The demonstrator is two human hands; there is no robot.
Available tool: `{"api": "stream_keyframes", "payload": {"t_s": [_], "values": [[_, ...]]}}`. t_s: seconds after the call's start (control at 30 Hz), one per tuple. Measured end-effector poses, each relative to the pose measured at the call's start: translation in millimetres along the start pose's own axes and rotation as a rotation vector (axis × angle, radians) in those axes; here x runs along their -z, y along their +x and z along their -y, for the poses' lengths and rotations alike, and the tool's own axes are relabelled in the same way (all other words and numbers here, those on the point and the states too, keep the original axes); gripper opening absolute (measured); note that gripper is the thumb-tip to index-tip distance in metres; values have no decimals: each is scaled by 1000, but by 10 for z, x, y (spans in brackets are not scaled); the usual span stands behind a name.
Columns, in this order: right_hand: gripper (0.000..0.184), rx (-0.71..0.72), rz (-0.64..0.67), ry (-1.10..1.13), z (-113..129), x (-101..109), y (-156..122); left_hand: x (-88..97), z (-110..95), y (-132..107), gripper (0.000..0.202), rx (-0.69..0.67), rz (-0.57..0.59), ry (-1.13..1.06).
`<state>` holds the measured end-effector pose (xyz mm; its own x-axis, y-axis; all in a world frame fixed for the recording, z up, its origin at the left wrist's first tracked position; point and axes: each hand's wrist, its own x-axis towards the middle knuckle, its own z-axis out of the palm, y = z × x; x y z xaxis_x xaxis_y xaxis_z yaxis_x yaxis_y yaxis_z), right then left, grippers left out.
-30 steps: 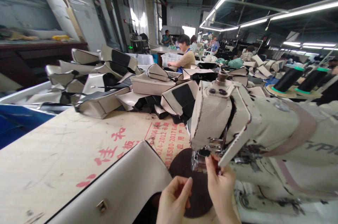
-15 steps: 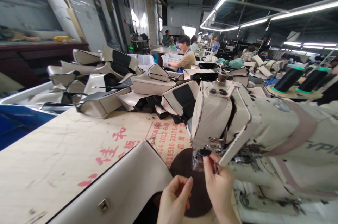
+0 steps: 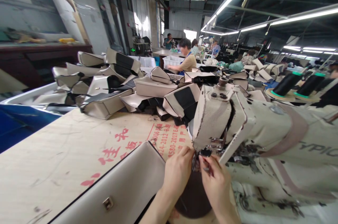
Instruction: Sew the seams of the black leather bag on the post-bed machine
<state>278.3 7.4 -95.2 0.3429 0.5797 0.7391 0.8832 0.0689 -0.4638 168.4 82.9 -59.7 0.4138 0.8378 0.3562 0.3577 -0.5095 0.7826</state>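
Observation:
My left hand (image 3: 177, 170) is up at the needle area of the sewing machine (image 3: 213, 122), its fingertips pinched together just left of the presser foot (image 3: 195, 162). Whatever they pinch is hidden. Close on the other side of the foot is my right hand (image 3: 218, 180), fingers curled, with part of a small dark metal tool (image 3: 207, 170) showing between them; its kind is unclear. Below both hands lies a dark brown round plate (image 3: 194, 199). A beige bag (image 3: 126, 181) with black edging and a square metal clasp (image 3: 108, 203) lies left of my left forearm.
Beige and black bags (image 3: 154, 86) are heaped behind the wooden tabletop (image 3: 66, 153), which has red printing. Black thread cones (image 3: 286, 84) stand at the right. A co-worker (image 3: 188, 58) sits beyond the heap. A blue sheet (image 3: 23, 122) hangs at the left.
My left hand has moved up and forward from above the bag to the machine's needle area. My right hand stays beside the presser foot. The view has shifted slightly.

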Motion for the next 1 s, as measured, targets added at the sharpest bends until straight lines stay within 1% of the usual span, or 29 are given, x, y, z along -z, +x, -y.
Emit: {"api": "stream_keyframes", "payload": {"t_s": [0.07,0.1,0.17,0.2,0.23,0.3,0.37,0.4,0.43,0.47,0.5,0.6,0.7,0.8,0.83,0.87,0.93,0.97,1.0], "values": [[20,21,6,56,10,66,-3,42,18,-6,15,54,-21,-36],[21,25,4,91,20,112,-9,74,29,-28,14,102,-35,-78],[24,10,1,161,54,214,-41,149,58,-95,14,251,-52,-248],[23,-12,-5,194,77,261,-70,183,74,-130,15,348,-75,-393],[23,-41,-15,225,104,300,-106,209,88,-160,16,447,-109,-583],[19,-111,-38,288,169,346,-195,228,97,-188,13,611,-194,-1023],[16,-167,-48,346,241,352,-279,199,72,-164,7,704,-248,-1383],[15,-182,-47,370,277,347,-309,170,49,-136,5,728,-253,-1484],[15,-189,-43,391,312,343,-329,136,23,-103,3,738,-245,-1528],[15,-193,-42,408,345,341,-335,102,-3,-70,2,729,-229,-1520],[14,-196,-48,418,375,344,-329,72,-27,-40,3,694,-197,-1455],[14,-218,-55,425,452,385,-252,38,-76,1,12,556,-90,-1134],[18,-244,-43,440,538,432,-134,105,-94,-47,16,431,-10,-743],[23,-253,-80,431,651,434,-28,213,-78,-130,14,256,145,-361],[26,-258,-88,415,693,422,1,244,-67,-152,15,212,187,-286],[30,-268,-89,394,734,407,27,271,-56,-169,19,182,211,-238],[36,-301,-86,352,808,373,71,309,-46,-183,29,172,206,-226],[40,-320,-89,345,841,356,93,320,-51,-181,31,196,197,-278],[44,-339,-94,356,873,341,116,325,-63,-175,31,241,190,-379]]}}
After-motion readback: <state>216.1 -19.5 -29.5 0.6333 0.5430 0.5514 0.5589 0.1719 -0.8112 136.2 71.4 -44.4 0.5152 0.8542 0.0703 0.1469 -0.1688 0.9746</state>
